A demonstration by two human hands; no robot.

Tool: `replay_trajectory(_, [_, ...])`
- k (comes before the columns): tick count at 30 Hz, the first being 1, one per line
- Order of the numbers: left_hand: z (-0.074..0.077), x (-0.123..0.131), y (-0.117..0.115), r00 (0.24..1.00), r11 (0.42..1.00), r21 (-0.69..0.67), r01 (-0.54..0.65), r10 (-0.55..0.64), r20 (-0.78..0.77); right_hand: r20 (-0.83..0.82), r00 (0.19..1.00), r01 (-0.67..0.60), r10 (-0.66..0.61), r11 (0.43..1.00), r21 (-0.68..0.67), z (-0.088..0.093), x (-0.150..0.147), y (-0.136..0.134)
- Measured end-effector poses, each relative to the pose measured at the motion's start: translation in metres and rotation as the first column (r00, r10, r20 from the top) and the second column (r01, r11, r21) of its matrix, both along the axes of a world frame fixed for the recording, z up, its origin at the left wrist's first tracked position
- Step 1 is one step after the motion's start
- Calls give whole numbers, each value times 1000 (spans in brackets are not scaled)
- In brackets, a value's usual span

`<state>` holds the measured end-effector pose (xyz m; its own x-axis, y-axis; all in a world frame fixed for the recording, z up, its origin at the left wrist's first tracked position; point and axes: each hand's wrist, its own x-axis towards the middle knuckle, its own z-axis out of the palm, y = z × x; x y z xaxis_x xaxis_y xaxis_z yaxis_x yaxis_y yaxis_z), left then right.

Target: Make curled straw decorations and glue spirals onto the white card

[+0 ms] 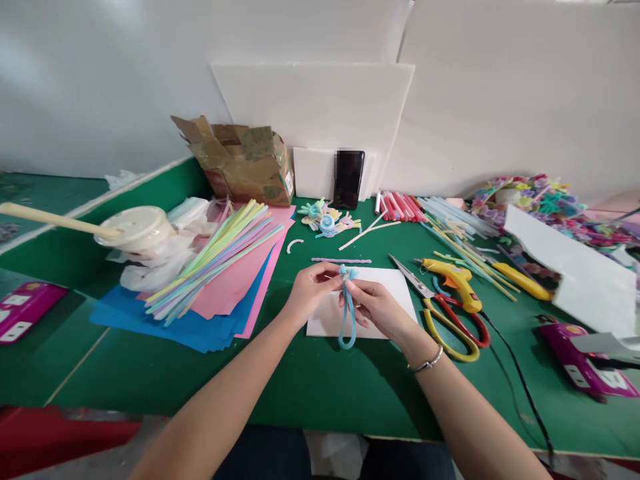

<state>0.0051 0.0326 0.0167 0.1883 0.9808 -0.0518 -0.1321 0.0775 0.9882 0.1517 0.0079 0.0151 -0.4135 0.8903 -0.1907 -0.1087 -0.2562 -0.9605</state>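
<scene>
Both my hands meet over a white sheet of paper (400,285) on the green table (320,380). My left hand (313,288) and my right hand (376,308) pinch a light blue pipe cleaner (349,319) between them. Its top is twisted into a small knot at my fingertips, and a long loop hangs down toward me. A silver bracelet (426,363) circles my right wrist.
Pastel pipe cleaners (215,257) lie on pink and blue paper sheets (200,327) at left. Scissors (445,320) and a yellow glue gun (457,280) lie right of my hands. A cardboard box (245,160), a phone (349,179) and finished pipe-cleaner flowers (545,200) stand behind.
</scene>
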Motion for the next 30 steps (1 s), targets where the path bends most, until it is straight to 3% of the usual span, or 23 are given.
replay_trajectory(17, [0,-4,0,989,988,145,-59,78,-129,-24,1000,2,-3,1000,-22,-3,3,1])
replay_trajectory(26, [1,-4,1,995,990,130,-59,69,-76,-31,1000,2,-3,999,-38,-2,5,2])
replay_trajectory(30, [1,-4,0,1000,998,54,-13,12,19,-53,999,4,-6,1000,-26,-2,6,2])
